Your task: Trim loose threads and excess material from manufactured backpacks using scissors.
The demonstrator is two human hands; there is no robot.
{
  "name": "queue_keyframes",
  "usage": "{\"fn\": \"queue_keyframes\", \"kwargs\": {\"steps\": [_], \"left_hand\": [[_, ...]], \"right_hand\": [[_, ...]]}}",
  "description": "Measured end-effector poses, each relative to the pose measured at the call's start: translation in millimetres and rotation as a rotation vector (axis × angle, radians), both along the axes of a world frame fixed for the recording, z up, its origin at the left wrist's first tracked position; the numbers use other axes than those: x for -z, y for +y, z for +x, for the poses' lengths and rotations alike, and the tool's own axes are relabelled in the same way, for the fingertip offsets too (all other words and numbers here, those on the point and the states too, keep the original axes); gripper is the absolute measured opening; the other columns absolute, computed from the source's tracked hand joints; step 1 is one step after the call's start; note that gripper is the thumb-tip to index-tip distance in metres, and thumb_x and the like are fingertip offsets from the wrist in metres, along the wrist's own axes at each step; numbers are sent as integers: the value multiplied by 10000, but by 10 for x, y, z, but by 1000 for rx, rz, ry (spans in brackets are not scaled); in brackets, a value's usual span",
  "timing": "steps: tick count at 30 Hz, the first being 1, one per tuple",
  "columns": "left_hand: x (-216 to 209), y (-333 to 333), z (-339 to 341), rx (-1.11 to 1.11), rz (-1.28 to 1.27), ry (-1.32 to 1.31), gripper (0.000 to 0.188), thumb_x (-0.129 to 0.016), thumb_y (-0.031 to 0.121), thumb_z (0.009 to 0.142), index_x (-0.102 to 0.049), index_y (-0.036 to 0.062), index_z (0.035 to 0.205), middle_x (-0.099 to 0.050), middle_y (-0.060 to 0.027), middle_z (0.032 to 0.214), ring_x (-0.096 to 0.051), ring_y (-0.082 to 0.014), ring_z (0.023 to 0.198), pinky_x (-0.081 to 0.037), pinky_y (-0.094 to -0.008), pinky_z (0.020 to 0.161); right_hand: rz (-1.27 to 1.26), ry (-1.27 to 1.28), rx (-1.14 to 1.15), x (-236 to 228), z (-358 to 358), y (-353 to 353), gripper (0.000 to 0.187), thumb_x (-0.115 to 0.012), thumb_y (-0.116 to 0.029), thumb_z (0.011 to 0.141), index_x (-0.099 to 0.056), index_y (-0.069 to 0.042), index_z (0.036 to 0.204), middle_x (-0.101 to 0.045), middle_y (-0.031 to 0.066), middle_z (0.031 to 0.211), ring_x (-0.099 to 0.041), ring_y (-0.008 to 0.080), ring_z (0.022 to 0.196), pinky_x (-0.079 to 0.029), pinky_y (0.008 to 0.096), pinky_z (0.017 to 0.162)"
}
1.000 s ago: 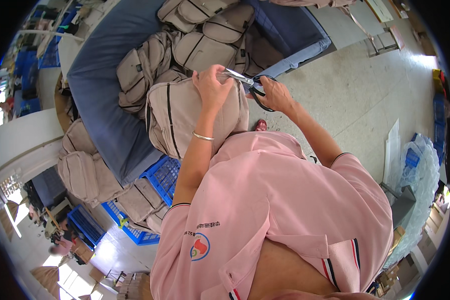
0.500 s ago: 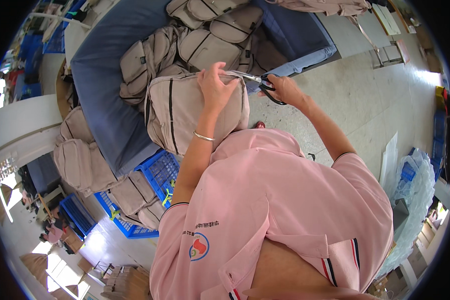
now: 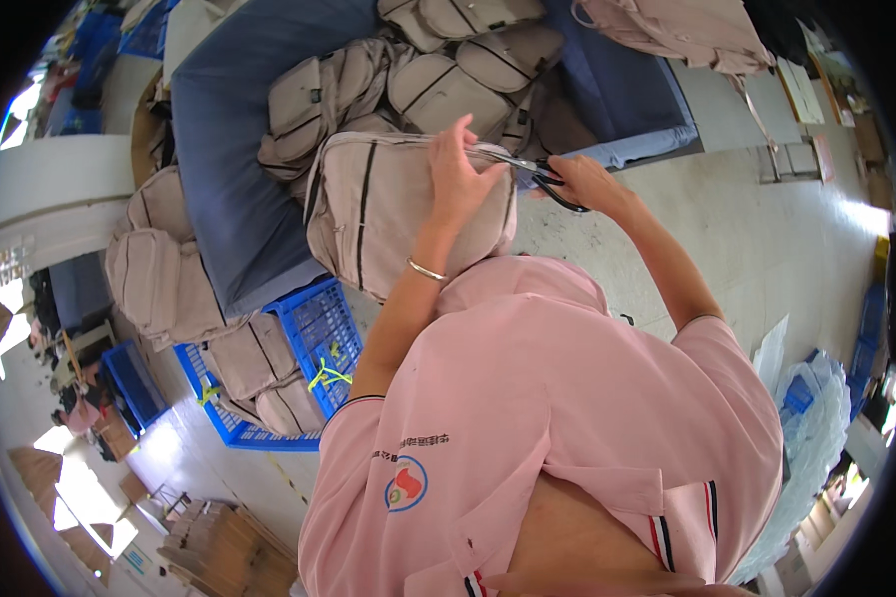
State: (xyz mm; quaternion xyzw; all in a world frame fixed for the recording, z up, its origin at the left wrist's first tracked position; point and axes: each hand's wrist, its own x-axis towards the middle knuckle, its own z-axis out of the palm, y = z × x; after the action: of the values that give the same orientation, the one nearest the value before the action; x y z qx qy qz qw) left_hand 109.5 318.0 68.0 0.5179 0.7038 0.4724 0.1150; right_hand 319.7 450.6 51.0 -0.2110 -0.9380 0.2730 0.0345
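Note:
A beige backpack (image 3: 408,214) with dark zipper lines leans upright in front of me, against the edge of the blue padded bin. My left hand (image 3: 456,177) holds its upper edge, thumb spread on the near face and fingers reaching over the top; the fingertips are partly hidden. My right hand (image 3: 582,182) grips a pair of scissors (image 3: 564,199) by the black handles. Their metal blades point left and lie along the backpack's upper right edge, close to my left thumb. Whether the blades touch the fabric or a thread, I cannot tell.
Several beige backpacks (image 3: 448,95) fill the blue padded bin (image 3: 234,169) beyond. More bags (image 3: 159,274) are piled at the left, some in a blue plastic crate (image 3: 321,323). A pinkish bag (image 3: 667,25) lies at the top right. Clear plastic wrapping (image 3: 811,418) stands at the right.
The whole scene has shifted slightly right in the view. My left hand stays on the backpack's edge, and the scissors remain at its upper right corner, their handles turned slightly.

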Motion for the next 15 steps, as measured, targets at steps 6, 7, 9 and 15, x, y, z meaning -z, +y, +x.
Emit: {"fn": "queue_keyframes", "kwargs": {"steps": [6,7,9,15], "left_hand": [[-63,-156,-93,53,6,-97,673,-786,178,742,-464,39,1317,-576,-144,1115,-560,-305,1062,-421,-458,978],[-78,-190,-113,63,14,-135,619,-759,205,781,-482,34,1307,-581,-153,1159,-551,-319,1116,-422,-457,987],[-49,-242,-262,73,25,-169,568,-732,231,820,-500,30,1297,-586,-162,1204,-542,-333,1169,-422,-456,995],[108,-482,-1352,-147,-155,285,278,-660,269,890,-681,170,1149,-644,-56,1211,-509,-273,1256,-217,-530,1145]], "right_hand": [[-201,114,202,-174,-267,-196,524,-780,-453,813,-521,1,773,-547,195,603,-540,415,560,-423,462,536],[-200,116,195,-208,-348,-218,524,-780,-453,813,-521,1,773,-547,195,603,-540,415,560,-423,462,536],[-267,115,242,-282,-510,-261,529,-743,-490,828,-544,-2,786,-591,217,675,-604,428,666,-460,464,584],[-25,108,98,-233,-692,-249,539,-724,-535,818,-570,-19,793,-609,153,723,-635,375,704,-487,446,614]]}}
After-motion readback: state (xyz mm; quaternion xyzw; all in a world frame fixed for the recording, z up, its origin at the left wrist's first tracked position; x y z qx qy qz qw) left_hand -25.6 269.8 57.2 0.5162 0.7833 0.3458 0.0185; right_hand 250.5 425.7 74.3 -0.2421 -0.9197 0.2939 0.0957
